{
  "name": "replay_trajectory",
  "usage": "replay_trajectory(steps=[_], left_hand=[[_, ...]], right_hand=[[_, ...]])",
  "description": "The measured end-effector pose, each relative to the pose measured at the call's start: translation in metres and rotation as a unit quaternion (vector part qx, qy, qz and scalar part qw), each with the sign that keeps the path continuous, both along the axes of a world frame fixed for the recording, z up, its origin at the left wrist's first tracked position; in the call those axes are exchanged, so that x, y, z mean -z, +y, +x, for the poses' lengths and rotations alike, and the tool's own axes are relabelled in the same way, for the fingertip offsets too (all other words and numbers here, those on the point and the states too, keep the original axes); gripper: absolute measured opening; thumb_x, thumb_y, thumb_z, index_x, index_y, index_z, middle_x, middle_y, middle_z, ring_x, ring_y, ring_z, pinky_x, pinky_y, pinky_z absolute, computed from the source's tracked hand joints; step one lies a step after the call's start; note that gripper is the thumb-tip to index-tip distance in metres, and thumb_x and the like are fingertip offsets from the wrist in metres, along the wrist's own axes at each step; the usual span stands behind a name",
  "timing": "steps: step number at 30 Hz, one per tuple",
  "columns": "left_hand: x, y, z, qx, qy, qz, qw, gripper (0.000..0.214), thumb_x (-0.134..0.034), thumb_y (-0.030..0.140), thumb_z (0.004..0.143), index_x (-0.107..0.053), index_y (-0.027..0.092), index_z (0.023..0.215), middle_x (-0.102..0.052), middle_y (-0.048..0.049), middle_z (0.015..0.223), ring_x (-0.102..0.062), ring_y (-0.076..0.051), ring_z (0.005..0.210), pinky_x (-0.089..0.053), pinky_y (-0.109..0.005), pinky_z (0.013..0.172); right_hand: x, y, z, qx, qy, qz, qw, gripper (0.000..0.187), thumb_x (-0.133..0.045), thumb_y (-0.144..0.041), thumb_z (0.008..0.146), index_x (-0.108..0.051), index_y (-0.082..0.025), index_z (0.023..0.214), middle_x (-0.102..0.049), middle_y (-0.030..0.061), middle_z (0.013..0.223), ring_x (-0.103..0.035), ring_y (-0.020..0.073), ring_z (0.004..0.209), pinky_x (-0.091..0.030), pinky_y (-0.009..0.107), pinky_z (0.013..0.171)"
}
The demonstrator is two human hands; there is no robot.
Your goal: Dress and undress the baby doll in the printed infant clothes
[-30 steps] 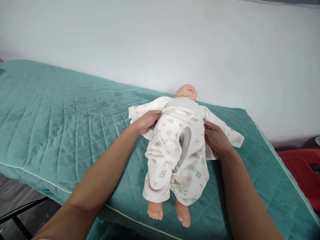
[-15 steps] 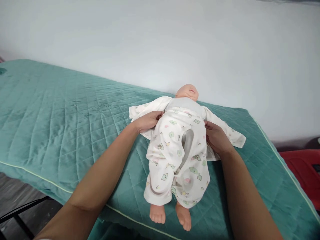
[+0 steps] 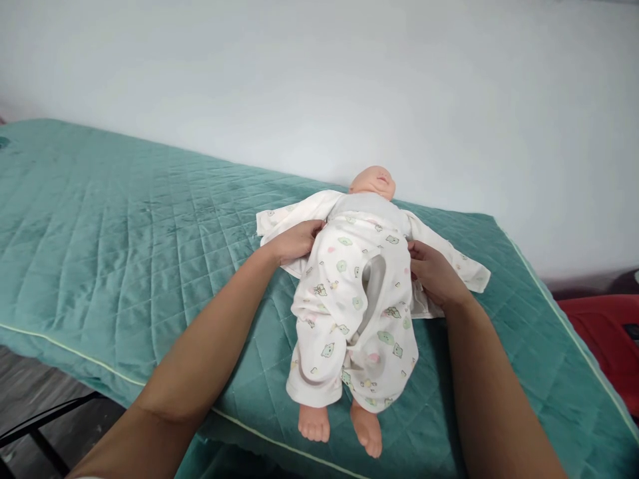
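Note:
A baby doll (image 3: 372,181) lies on its back on a teal quilted bed cover (image 3: 124,233), head toward the wall and bare feet toward me. It wears white printed trousers (image 3: 344,306) with an open crotch, and an open white top (image 3: 452,263) is spread out beneath it. My left hand (image 3: 292,243) grips the trousers' waistband at the doll's left side, fingers curled. At the other side of the waist, my right hand (image 3: 434,273) holds the waistband in the same way.
A pale wall runs right behind the bed. The bed's front edge with light piping crosses the lower left, with dark floor and a black frame below. A red object (image 3: 606,339) stands beyond the bed's right edge.
The view shifted slightly. Both hands stay at the doll's waist and the trousers' waistband sits a little higher on the body.

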State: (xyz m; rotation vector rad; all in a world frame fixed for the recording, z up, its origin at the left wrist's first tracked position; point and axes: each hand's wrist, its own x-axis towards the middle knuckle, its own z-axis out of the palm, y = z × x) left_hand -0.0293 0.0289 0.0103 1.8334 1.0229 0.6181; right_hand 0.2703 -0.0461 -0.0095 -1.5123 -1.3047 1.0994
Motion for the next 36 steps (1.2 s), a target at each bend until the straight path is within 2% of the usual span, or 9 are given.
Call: replay_trajectory(steps=[4,8,13,17,21,24,26,30,36], left_hand=[[0.005,0.000,0.002,-0.040,-0.015,-0.019,0.999,0.025,-0.060,0.016,0.069,-0.070,0.019,0.091,-0.075,-0.0062,0.089,-0.067,-0.026,0.096,-0.053,-0.036,0.086],[0.006,-0.001,0.007,-0.084,-0.019,-0.047,0.995,0.028,-0.057,0.013,0.069,-0.070,0.019,0.094,-0.074,-0.0064,0.083,-0.067,-0.026,0.094,-0.054,-0.035,0.078],[0.007,-0.001,0.014,-0.138,-0.046,-0.092,0.985,0.026,-0.052,0.009,0.067,-0.068,0.019,0.085,-0.073,-0.0064,0.081,-0.068,-0.022,0.082,-0.052,-0.033,0.073],[0.011,0.000,0.019,-0.168,-0.032,-0.076,0.982,0.022,-0.052,0.011,0.069,-0.068,0.018,0.082,-0.075,-0.0085,0.089,-0.068,-0.024,0.084,-0.051,-0.034,0.072],[0.009,0.001,0.019,-0.137,-0.021,-0.051,0.989,0.019,-0.053,0.012,0.071,-0.070,0.017,0.079,-0.075,-0.0091,0.085,-0.068,-0.028,0.090,-0.052,-0.036,0.078],[0.005,-0.001,0.016,-0.101,-0.014,-0.020,0.995,0.014,-0.058,0.014,0.071,-0.071,0.016,0.075,-0.074,-0.0086,0.074,-0.068,-0.030,0.092,-0.052,-0.038,0.082],[0.002,-0.002,0.014,-0.078,-0.017,-0.013,0.997,0.012,-0.061,0.015,0.070,-0.072,0.016,0.075,-0.073,-0.0085,0.073,-0.068,-0.031,0.092,-0.052,-0.038,0.084],[0.002,-0.006,0.016,-0.053,-0.057,-0.071,0.994,0.016,-0.066,0.015,0.072,-0.074,0.014,0.086,-0.077,-0.0105,0.082,-0.068,-0.030,0.092,-0.054,-0.039,0.084],[0.008,-0.010,0.028,-0.002,-0.233,-0.173,0.957,0.031,-0.067,0.016,0.078,-0.072,0.015,0.109,-0.077,-0.0124,0.107,-0.068,-0.029,0.108,-0.053,-0.043,0.096]], right_hand=[[0.003,0.002,0.002,0.041,-0.051,0.014,0.998,0.017,-0.071,-0.027,0.065,-0.058,-0.023,0.075,-0.061,-0.0035,0.064,-0.050,0.0131,0.057,-0.041,0.027,0.054],[0.001,0.002,-0.001,0.054,-0.073,0.011,0.996,0.012,-0.065,-0.026,0.065,-0.053,-0.023,0.066,-0.053,-0.0057,0.056,-0.042,0.0103,0.052,-0.033,0.024,0.050],[0.000,0.003,-0.008,0.099,-0.101,0.009,0.990,0.017,-0.064,-0.029,0.068,-0.048,-0.024,0.062,-0.049,-0.0061,0.052,-0.043,0.0113,0.050,-0.035,0.026,0.051],[-0.001,0.006,-0.013,0.144,-0.206,0.031,0.967,0.015,-0.061,-0.029,0.070,-0.049,-0.023,0.062,-0.052,-0.0041,0.053,-0.045,0.0134,0.051,-0.035,0.028,0.052],[-0.002,0.007,-0.016,0.142,-0.223,0.029,0.964,0.007,-0.061,-0.029,0.071,-0.057,-0.023,0.072,-0.064,-0.0012,0.063,-0.053,0.0165,0.058,-0.039,0.029,0.057],[-0.004,0.006,-0.015,0.105,-0.192,0.030,0.975,0.016,-0.062,-0.030,0.072,-0.065,-0.022,0.085,-0.073,0.0017,0.078,-0.061,0.0198,0.069,-0.044,0.030,0.063],[-0.005,0.006,-0.014,0.079,-0.220,0.039,0.971,0.019,-0.061,-0.030,0.073,-0.070,-0.021,0.088,-0.075,0.0031,0.086,-0.064,0.0228,0.080,-0.047,0.032,0.071],[-0.007,0.006,-0.010,0.036,-0.233,0.052,0.970,0.027,-0.062,-0.028,0.076,-0.075,-0.019,0.097,-0.078,0.0045,0.098,-0.066,0.0271,0.095,-0.049,0.036,0.084],[-0.005,0.003,-0.014,0.004,-0.072,0.064,0.995,0.034,-0.072,-0.031,0.077,-0.076,-0.023,0.109,-0.078,0.0042,0.109,-0.069,0.0277,0.099,-0.055,0.039,0.089]])
